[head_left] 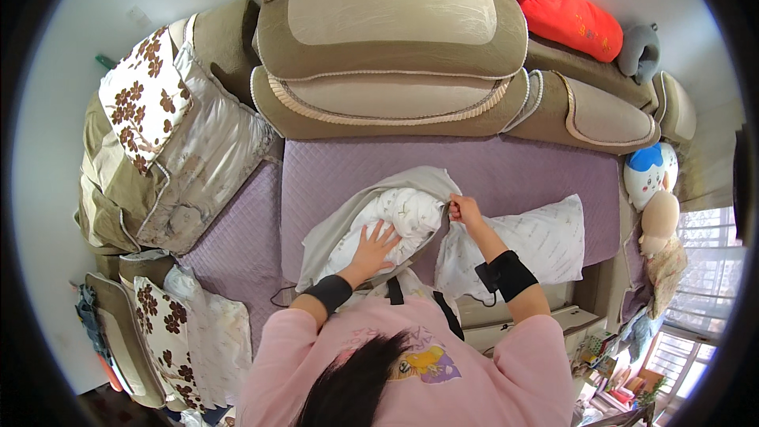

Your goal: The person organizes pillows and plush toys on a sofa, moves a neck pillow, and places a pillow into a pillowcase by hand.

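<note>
Pink sleeves and dark hair fill the lower edge, and both forearms, each with a black wrist band, reach forward over the sofa seat. Left hand [373,243] lies flat, fingers spread, pressing on the white pillow [399,217] where it bulges out of the grey pillowcase [371,198]. Right hand [466,209] is pinched shut on the edge of that case at its opening, holding the cloth up and to the right. So the hands are apart, one on the filling and one on the cover.

The half-covered pillow sits directly ahead of the body on the purple quilted seat cover [514,166], its long axis running from lower left to upper right, with the open mouth of the case toward the right hand. The left hand is the one nearer the bulk of the pillow.

Just right of it lies a second white pillow [545,241], bare. Behind are the tan sofa back cushions [395,39]; a red plush toy [565,8] rests on top at the right. Floral brown-and-white cushions [146,95] are piled at the left.
</note>
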### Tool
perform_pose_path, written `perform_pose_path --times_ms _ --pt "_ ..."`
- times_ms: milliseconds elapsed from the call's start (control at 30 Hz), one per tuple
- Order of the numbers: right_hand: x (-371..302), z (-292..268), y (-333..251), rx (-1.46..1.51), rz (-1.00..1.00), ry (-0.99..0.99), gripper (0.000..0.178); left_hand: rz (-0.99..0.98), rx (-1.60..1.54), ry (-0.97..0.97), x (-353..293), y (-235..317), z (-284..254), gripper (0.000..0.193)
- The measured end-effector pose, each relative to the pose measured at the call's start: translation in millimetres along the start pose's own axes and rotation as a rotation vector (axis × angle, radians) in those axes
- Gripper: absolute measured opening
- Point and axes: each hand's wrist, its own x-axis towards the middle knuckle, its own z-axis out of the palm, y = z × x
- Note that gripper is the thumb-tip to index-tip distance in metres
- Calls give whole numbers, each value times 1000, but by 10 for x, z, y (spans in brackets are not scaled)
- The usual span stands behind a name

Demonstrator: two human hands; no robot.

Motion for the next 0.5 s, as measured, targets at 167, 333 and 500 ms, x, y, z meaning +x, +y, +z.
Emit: perform_pose_path --times_ms 167,333,500 --pt "-224 79 21 -91 32 0 22 -189 210 -230 280 -71 299 63" --pt "-39 -143 47 137 62 32 24 -68 -33 -143 183 1 117 58" --pt "-6 9 -42 138 62 -26 24 87 -152 333 257 311 -300 60"
